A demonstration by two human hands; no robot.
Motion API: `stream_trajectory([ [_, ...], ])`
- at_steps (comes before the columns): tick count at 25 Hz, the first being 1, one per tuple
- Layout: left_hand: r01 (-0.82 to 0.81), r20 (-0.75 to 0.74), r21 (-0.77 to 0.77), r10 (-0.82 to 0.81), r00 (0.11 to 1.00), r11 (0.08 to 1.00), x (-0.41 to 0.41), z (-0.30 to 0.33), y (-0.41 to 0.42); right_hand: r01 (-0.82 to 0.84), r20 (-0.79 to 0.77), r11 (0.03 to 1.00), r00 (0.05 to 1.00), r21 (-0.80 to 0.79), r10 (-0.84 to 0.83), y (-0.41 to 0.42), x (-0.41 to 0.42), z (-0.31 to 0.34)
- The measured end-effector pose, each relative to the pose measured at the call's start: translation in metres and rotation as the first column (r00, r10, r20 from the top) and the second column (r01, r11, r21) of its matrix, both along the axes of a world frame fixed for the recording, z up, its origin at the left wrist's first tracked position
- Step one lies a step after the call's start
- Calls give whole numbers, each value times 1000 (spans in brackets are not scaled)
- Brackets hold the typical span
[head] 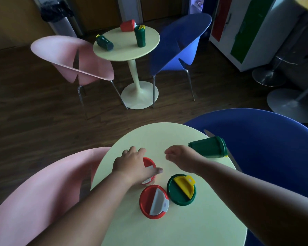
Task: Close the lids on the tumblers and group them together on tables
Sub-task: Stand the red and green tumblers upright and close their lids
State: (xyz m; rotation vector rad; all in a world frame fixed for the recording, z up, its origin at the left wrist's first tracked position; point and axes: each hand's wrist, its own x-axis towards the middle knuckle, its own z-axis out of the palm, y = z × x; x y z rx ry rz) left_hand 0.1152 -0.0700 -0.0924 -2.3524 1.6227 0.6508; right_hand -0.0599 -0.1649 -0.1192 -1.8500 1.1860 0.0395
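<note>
On the near counter (167, 135), the far half lies bare, giving open passage ahead of both hands. A green tumbler (209, 147) lies on its side at the right edge, blocking a sweep to the right just beyond the right hand (180, 159). Three upright tumblers crowd the middle: a red one (149, 163) under the left hand (133, 166), a second red tumbler (154, 201) and a green tumbler with a yellow flap (181, 189), these two just beside each other. A pink chair (43, 192) flanks the left rim, a blue chair (265, 139) the right.
</note>
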Motion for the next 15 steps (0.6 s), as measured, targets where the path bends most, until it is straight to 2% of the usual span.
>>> stream_trajectory([
  [2,90,39,-104,-86,995,991,-17,8,-15,213,68,977,975,-8,-212,-13,-39,6],
  [4,167,-13,-173,-172,985,971,-45,13,-35,456,124,890,883,7,-453,-27,-85,9],
  [6,231,-100,-199,-254,962,952,-79,12,-58,617,127,787,780,4,-613,-39,-127,6],
  [10,351,-162,-181,-380,911,919,-145,-16,-110,743,49,664,662,81,-748,-59,-177,-28],
  [15,462,-68,-67,-466,882,884,-194,-66,-162,722,1,575,623,386,-783,-73,-182,-77],
])
